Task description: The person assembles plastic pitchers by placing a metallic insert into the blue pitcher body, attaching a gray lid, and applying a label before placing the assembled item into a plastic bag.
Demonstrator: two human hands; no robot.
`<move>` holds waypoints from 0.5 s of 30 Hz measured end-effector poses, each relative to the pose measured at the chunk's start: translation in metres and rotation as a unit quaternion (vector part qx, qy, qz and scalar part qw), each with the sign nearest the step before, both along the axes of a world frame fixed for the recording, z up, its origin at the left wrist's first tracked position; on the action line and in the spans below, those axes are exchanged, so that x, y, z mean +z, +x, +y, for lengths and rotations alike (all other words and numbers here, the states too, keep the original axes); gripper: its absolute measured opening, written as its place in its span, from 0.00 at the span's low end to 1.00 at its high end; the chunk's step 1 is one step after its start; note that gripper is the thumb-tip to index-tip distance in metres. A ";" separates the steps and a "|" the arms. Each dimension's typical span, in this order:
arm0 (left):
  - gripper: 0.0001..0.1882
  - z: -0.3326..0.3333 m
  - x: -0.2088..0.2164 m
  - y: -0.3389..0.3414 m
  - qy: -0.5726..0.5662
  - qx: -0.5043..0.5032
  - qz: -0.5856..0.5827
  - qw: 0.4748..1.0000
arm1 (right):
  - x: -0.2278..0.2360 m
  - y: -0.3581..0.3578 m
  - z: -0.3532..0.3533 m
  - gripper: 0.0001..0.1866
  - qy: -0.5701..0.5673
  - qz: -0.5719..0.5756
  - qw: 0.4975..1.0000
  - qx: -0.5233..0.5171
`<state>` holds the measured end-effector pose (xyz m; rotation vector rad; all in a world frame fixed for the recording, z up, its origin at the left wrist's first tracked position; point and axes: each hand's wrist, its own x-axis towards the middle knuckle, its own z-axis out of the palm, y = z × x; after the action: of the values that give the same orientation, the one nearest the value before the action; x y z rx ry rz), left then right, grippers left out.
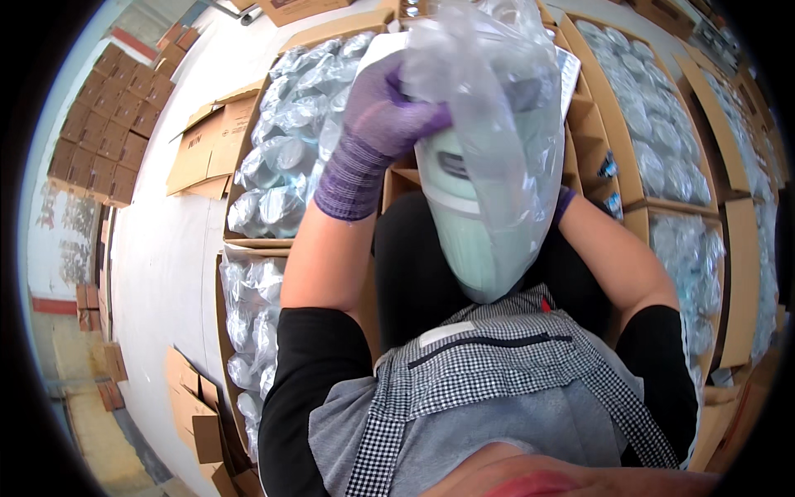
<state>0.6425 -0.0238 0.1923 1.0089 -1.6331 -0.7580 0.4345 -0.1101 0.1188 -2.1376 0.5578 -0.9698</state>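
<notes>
A pale green, rounded container [489, 236], possibly a vacuum flask, stands tilted over my lap with its narrower end toward me. It has a lighter band and a small dark mark on its side. A clear plastic bag [517, 157] covers much of it, bunched loosely at the far end. My left hand [389, 108], in a purple knitted glove, is closed on the bag's gathered plastic at the container's upper left, thumb pressed across it. My right hand is behind the container; only its purple glove cuff [565, 205] shows, and its fingers are hidden.
Open cartons of plastic-wrapped items stand on my left [290, 157] and right [650, 124]. A divided cardboard box [590, 149] sits just beyond my knees. Flattened cardboard [217, 141] lies at the left, with stacked brown cartons [108, 124] by the wall.
</notes>
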 end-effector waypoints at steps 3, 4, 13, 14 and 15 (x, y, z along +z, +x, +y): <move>0.30 0.035 -0.022 -0.065 0.027 0.051 -0.153 0.986 | 0.001 -0.051 -0.009 0.40 0.030 0.026 0.999 -0.003; 0.32 0.040 -0.032 -0.078 -0.070 0.058 -0.186 0.978 | 0.003 -0.072 -0.015 0.40 0.045 0.029 0.999 -0.003; 0.66 0.070 -0.024 -0.096 0.015 -0.123 0.163 0.979 | -0.004 -0.124 0.080 0.60 0.097 -0.185 0.978 -0.013; 0.72 0.077 -0.034 -0.111 -0.013 -0.084 0.251 0.964 | -0.029 -0.127 0.096 0.60 0.125 -0.188 0.974 -0.035; 0.70 0.088 -0.069 -0.106 0.065 -0.067 0.234 0.968 | -0.052 -0.126 0.112 0.59 0.156 -0.192 0.968 -0.047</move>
<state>0.5366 0.0644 0.1235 0.7387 -1.2594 -1.1132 0.3081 0.0023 0.0664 -1.6061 0.5754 -1.2229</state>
